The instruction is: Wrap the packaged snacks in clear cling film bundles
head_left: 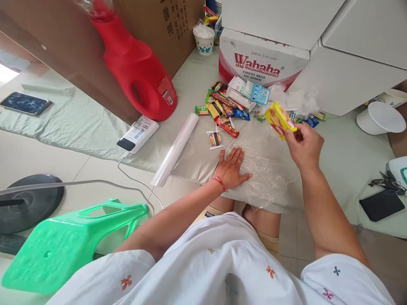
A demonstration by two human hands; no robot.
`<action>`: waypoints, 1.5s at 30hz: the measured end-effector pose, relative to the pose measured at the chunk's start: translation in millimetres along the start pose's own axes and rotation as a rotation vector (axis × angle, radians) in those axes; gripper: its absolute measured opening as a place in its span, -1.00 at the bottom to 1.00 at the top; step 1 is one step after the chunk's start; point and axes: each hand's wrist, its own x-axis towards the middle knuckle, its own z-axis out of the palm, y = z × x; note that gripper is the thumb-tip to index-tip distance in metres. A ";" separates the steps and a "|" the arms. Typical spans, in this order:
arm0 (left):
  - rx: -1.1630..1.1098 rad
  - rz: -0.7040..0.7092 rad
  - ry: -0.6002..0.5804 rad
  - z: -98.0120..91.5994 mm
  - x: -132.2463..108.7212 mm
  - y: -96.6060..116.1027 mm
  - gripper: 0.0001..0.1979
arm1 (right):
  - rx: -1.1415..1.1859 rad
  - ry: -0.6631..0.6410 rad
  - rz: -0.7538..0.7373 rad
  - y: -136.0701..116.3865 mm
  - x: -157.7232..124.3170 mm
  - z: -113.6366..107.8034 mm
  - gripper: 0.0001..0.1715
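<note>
My right hand [304, 146] grips a small yellow snack box [280, 120] by its near end, raised above the cloth-covered table. Flat on a sheet of clear plastic film [267, 169] lies my left hand [232, 168], fingers spread, a red string round its wrist. Beyond it is a biscuit packet [215, 140], with a red snack packet [228, 128] a little farther back. A pile of wrapped snacks [222, 106] sits against the Wahaha carton. Left of my hand a roll of clear film [176, 148] lies slantwise, with film coming off it.
The Wahaha carton [260, 59] and white boxes close off the back. At left stand a red jug [140, 72], a power bank [138, 134], a phone [25, 103] and a green stool [70, 245]. White tubs [381, 118] and a black wallet [381, 205] are at right.
</note>
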 end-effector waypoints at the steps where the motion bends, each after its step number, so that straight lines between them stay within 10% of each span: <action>1: -0.003 0.001 0.005 -0.2 -0.1 -0.1 -0.05 | -0.060 0.010 -0.020 1.9 -23.5 -9.4 -0.64; 11: -0.130 0.018 0.018 -12.3 -4.9 -3.7 -0.16 | -0.258 -0.352 -0.223 -9.5 -166.2 -8.6 -0.49; 16: -0.262 0.203 -0.055 -31.9 -11.8 -43.0 -0.24 | -0.079 -0.343 -0.224 -42.5 -227.2 -23.7 -0.28; 19: -0.273 0.372 -0.161 -36.4 -9.9 -74.4 -0.20 | -0.108 -0.340 -0.196 -53.4 -248.5 -14.2 -0.52; 26: -0.280 0.468 -0.069 -32.5 16.0 -97.2 -0.51 | 0.208 -0.093 0.124 -24.3 -218.5 -33.8 -0.79; 36: -0.456 0.497 0.177 -53.9 102.8 -25.0 -0.78 | 0.694 0.081 0.894 28.7 -171.0 -58.7 -0.62; 40: -0.430 0.810 -0.079 -56.7 70.4 -19.0 -0.54 | 0.699 0.056 0.906 34.5 -157.6 -61.7 -0.64; 45: -0.310 0.710 -0.265 -34.9 4.9 -47.0 -0.37 | 0.692 -0.004 0.888 49.0 -155.4 -63.7 -0.66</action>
